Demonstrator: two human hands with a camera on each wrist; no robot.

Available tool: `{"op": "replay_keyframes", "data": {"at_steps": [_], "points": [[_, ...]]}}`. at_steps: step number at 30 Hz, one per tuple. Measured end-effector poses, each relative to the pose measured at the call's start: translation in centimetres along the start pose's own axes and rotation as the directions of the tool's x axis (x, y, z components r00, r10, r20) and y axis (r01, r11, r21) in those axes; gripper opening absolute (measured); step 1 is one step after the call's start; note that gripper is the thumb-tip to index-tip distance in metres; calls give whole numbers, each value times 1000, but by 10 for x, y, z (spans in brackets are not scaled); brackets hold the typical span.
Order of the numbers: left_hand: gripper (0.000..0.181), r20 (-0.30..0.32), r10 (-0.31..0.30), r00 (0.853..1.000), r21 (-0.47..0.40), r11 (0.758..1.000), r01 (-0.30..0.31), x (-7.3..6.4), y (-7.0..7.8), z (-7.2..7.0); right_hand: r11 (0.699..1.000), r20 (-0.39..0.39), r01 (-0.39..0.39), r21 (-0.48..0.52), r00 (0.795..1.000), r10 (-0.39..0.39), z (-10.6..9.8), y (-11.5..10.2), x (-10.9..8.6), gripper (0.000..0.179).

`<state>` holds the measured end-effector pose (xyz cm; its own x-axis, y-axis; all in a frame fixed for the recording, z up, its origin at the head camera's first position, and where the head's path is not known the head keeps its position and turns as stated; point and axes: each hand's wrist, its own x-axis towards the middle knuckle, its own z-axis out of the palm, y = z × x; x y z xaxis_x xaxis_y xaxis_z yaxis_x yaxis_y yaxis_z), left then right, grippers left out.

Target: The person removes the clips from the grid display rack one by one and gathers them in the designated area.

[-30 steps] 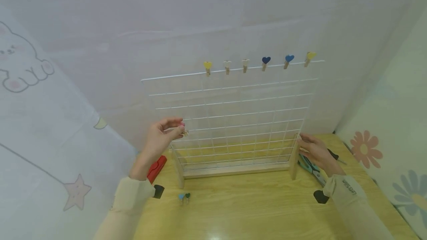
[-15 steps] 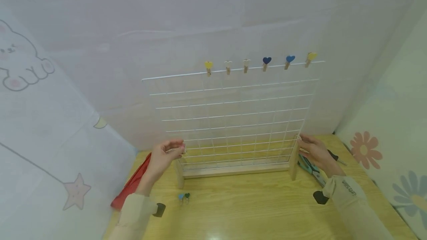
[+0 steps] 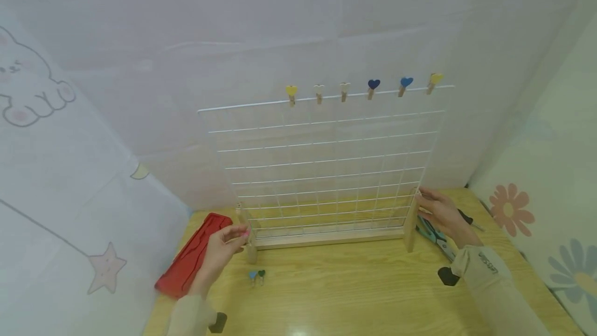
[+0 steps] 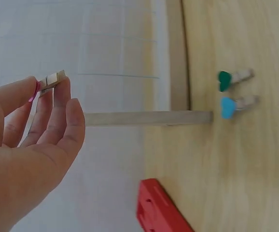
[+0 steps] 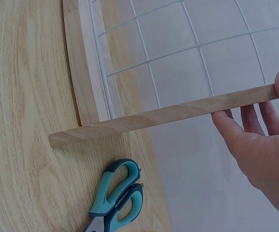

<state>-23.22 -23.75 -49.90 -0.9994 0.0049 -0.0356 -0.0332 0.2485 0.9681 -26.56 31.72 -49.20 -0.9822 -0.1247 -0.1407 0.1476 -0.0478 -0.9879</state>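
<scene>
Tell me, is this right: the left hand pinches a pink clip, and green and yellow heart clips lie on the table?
No: the left hand pinches a pink clip, but the left wrist view shows a green clip and a light blue clip on the table, not yellow.

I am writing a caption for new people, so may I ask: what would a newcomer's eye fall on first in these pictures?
Probably the white wire grid standing across the table, with six small clips, some topped with coloured hearts, along its top edge. Next may come the bright red thing, perhaps a case, on the table's left, and the pink-topped clip that the fingers of the left hand pinch.
</scene>
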Motion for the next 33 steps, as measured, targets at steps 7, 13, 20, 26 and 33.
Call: {"op": "replay_keyframes", "data": {"at_steps": [7,13,20,26,33], "points": [[36,-35,-87,996,50,995,88,-9,-29,-4,1000,6,4,-12,1000,-4,1,3,1,75],[34,-60,-123,991,61,990,127,-15,-49,-6,999,2,23,-50,1000,-23,0,4,2,72],[38,-83,-174,981,41,983,178,-17,-75,-3,998,4,25,-53,1000,-24,-1,4,2,74],[39,-98,-201,975,53,977,207,-17,-94,0,999,-2,11,-38,1000,-11,-2,3,2,75],[40,-105,-228,968,168,955,243,-22,-107,3,999,-2,-3,-52,1000,2,-1,0,2,75]]}}
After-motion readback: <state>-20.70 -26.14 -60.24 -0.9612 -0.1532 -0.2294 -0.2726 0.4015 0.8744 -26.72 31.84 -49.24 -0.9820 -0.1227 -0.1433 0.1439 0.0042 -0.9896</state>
